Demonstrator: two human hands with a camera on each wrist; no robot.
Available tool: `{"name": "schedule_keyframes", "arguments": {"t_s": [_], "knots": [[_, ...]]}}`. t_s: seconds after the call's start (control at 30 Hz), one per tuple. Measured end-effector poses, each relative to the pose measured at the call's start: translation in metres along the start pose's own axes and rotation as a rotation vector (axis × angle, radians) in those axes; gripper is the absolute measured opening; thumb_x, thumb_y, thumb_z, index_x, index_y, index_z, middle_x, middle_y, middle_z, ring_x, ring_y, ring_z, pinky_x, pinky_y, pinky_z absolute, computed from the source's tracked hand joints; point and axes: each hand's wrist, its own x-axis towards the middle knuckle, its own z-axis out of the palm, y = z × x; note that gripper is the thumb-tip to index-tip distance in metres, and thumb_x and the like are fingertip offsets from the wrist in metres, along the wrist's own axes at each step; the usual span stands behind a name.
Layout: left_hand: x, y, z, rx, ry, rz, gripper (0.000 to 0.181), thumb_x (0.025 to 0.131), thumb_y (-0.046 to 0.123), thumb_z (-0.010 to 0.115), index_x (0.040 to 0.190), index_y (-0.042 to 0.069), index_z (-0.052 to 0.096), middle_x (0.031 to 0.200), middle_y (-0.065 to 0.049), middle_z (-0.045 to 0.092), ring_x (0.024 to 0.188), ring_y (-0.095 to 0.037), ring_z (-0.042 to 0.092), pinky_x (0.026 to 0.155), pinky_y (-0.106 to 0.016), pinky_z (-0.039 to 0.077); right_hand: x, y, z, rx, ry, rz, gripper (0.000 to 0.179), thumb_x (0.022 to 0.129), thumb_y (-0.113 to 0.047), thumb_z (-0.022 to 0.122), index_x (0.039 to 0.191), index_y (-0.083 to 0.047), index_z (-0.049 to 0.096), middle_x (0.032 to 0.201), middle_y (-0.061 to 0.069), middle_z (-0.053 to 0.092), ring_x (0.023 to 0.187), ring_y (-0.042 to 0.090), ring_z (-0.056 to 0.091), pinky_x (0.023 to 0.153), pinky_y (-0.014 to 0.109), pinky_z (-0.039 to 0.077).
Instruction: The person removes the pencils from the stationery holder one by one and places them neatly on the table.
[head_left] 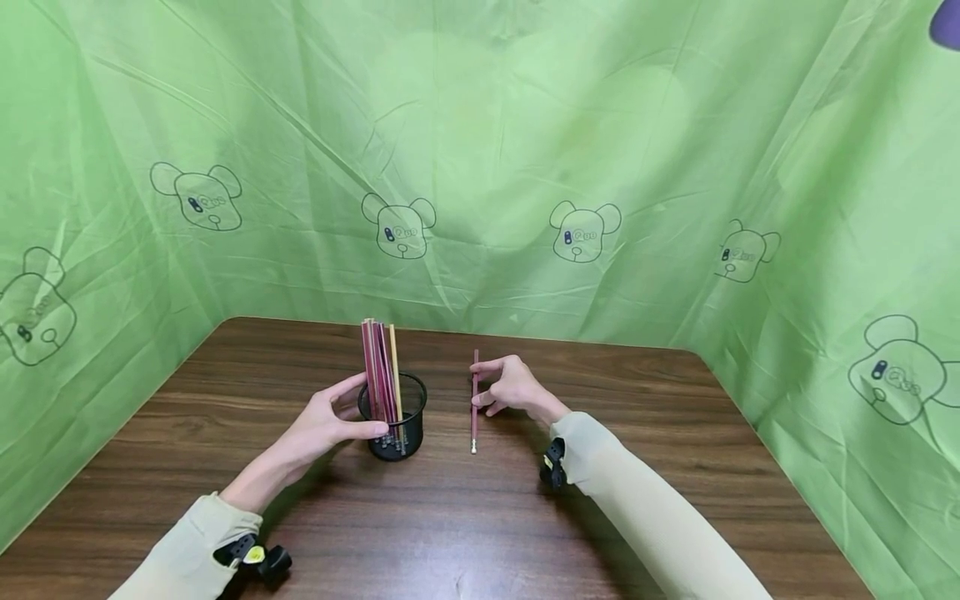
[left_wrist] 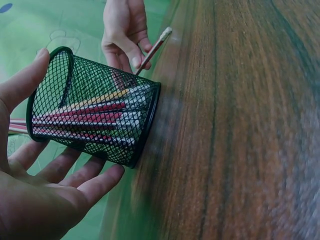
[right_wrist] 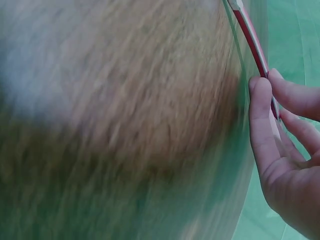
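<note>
A black mesh pencil cup (head_left: pixel 395 446) stands upright left of the table's middle. Several pencils (head_left: pixel 380 367), mostly dark red with one yellowish, lean in it with their eraser ends down, as the left wrist view (left_wrist: pixel 95 117) shows through the mesh. My left hand (head_left: pixel 326 423) holds the cup from its left side, thumb near the rim and fingers curved about the wall. To the right of the cup, my right hand (head_left: pixel 513 387) pinches a single red pencil (head_left: pixel 475 425) between thumb and fingers. Its white eraser end (left_wrist: pixel 166 32) points toward me.
The brown wood-grain table (head_left: pixel 465 525) spreads out around both hands. Behind it and at both sides hangs a green cloth (head_left: pixel 495 150) with printed bear faces. A purple object (head_left: pixel 947 25) shows at the upper right corner.
</note>
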Motion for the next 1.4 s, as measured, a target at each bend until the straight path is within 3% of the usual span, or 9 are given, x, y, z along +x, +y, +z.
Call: {"name": "schedule_keyframes", "arguments": {"t_s": [0.37, 0.8, 1.1, 1.4], "knots": [[0.001, 0.001, 0.000, 0.012, 0.003, 0.002, 0.098, 0.088, 0.015, 0.087, 0.165, 0.002, 0.028, 0.161, -0.025, 0.042, 0.139, -0.043, 0.051, 0.099, -0.027, 0.047, -0.001, -0.004, 0.012, 0.000, -0.032, -0.012, 0.062, 0.080, 0.018, 0.081, 0.138, 0.006, 0.065, 0.129, 0.027, 0.066, 0.070, 0.030, 0.076, 0.061, 0.039, 0.062], [0.001, 0.000, 0.000, 0.006, 0.005, 0.004, 0.097, 0.087, 0.014, 0.087, 0.164, 0.001, 0.030, 0.159, -0.025, 0.044, 0.138, -0.042, 0.052, 0.099, -0.026, 0.048, -0.002, -0.002, 0.023, -0.043, -0.014, -0.017, 0.060, 0.078, 0.015, 0.084, 0.135, 0.005, 0.068, 0.122, 0.022, 0.070, 0.065, 0.025, 0.074, 0.060, 0.037, 0.062], [-0.001, -0.001, 0.000, 0.010, 0.006, 0.002, 0.097, 0.088, 0.014, 0.087, 0.165, 0.002, 0.030, 0.159, -0.025, 0.044, 0.138, -0.042, 0.052, 0.098, -0.026, 0.048, -0.003, -0.002, 0.026, 0.008, -0.023, 0.009, 0.061, 0.079, 0.021, 0.080, 0.137, 0.010, 0.064, 0.128, 0.027, 0.066, 0.072, 0.027, 0.077, 0.067, 0.037, 0.062], [-0.001, 0.000, 0.000, 0.023, 0.004, 0.002, 0.097, 0.088, 0.016, 0.087, 0.165, 0.002, 0.030, 0.160, -0.025, 0.043, 0.139, -0.042, 0.052, 0.101, -0.030, 0.047, -0.002, -0.005, 0.029, -0.033, -0.003, 0.000, 0.060, 0.075, 0.021, 0.082, 0.132, 0.012, 0.067, 0.123, 0.025, 0.068, 0.070, 0.027, 0.076, 0.064, 0.036, 0.062]]}}
